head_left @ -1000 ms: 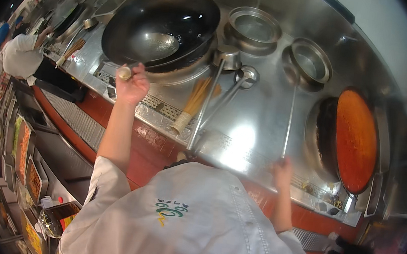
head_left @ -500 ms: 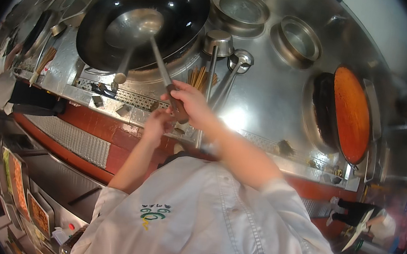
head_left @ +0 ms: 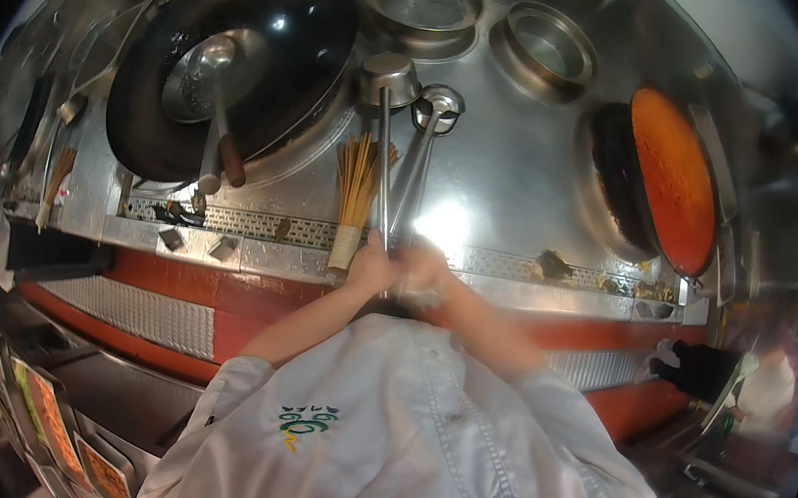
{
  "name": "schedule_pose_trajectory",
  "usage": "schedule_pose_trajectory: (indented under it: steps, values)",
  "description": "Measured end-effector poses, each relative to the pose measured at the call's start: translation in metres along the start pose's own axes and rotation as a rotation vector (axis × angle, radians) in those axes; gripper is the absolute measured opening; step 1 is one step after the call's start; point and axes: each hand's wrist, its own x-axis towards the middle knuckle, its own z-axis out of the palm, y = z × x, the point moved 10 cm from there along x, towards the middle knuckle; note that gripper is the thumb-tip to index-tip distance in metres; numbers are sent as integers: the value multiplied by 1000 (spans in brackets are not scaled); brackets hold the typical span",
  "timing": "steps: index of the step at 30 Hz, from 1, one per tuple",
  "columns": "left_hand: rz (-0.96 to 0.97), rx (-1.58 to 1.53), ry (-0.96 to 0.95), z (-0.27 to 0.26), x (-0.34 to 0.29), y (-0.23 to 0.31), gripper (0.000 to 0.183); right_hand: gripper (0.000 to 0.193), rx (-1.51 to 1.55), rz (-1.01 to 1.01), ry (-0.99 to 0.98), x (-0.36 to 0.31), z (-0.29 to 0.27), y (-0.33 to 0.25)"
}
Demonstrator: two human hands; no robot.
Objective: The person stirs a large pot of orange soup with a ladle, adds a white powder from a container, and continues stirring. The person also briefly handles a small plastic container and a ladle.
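My left hand (head_left: 372,268) and my right hand (head_left: 424,264) are close together at the counter's front edge, by the lower ends of two long metal handles. The left fingers look curled; what they hold, if anything, is hidden. My right hand is smeared by motion. One handle belongs to a deep metal dipper (head_left: 389,76), the other to a round-headed metal ladle (head_left: 437,114). Left of them lies a bamboo wok brush (head_left: 356,195). In the large black wok (head_left: 289,50) lie a ladle (head_left: 218,52) with a brown handle and a wide, shallow metal tool (head_left: 186,92), both handles over the rim.
Two round metal basins (head_left: 422,6) (head_left: 548,45) sit at the back. An orange-coated pan (head_left: 672,182) leans at the right, beside a dark wok. A perforated drain strip (head_left: 312,231) with food scraps runs along the front. Other people stand at far left and right.
The brown-handled ladle has left my right hand and now rests in the wok. Both hands have moved right and come together near the dipper's handle. The view has shifted slightly.
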Motion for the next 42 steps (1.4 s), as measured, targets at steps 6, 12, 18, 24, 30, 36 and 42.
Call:
schedule_pose_trajectory:
  steps: [6, 12, 18, 24, 30, 36, 42]
  values:
    - [-71, 16, 57, 3, 16, -6, 62, 50, -231, -290, 213, -2, 16, -16]
    - [-128, -736, -165, 10, 12, 8, 49, 46, 21, -356, 226, -13, 7, -28]
    - [-186, -881, -296, 22, 10, 4, 37, 34, 304, -448, 273, -14, -51, -47]
    - [125, 68, -108, -9, 8, -8, 54, 34, 845, 101, 116, -66, -127, -27]
    - [118, 152, -95, -11, -7, 7, 61, 35, 70, -11, 504, -135, -171, -2]
    - [140, 180, -72, -2, -14, 7, 59, 41, -124, 304, 409, -149, -154, 101]
    - [410, 202, 353, -83, -68, 80, 47, 35, 15, 41, 437, -125, -175, 104]
